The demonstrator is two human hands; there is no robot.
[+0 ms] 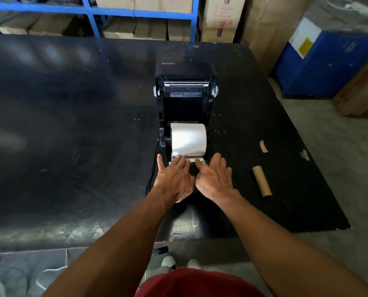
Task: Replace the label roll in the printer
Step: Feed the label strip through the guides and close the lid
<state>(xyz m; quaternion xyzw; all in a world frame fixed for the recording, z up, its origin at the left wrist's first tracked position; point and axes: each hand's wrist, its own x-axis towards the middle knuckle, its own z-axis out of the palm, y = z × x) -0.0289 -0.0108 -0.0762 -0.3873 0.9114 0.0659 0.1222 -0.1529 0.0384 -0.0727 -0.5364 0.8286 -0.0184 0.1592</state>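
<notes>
A black label printer (185,99) stands on the dark table (71,125) with its lid swung up and back. A full white label roll (188,139) sits in its bay, and the paper's loose end runs forward over the front edge. My left hand (175,179) and my right hand (214,179) lie flat, fingers spread, side by side on the printer's front, fingertips touching that loose paper end. Neither hand grips anything. An empty brown cardboard core (262,181) lies on the table to the right of my right hand.
A torn scrap of brown cardboard (263,146) lies beyond the core. A black cable (152,179) runs from the printer's left side toward the table's front edge. Blue shelving with cartons (136,22) stands behind the table, and a blue box (324,61) stands on the floor at right.
</notes>
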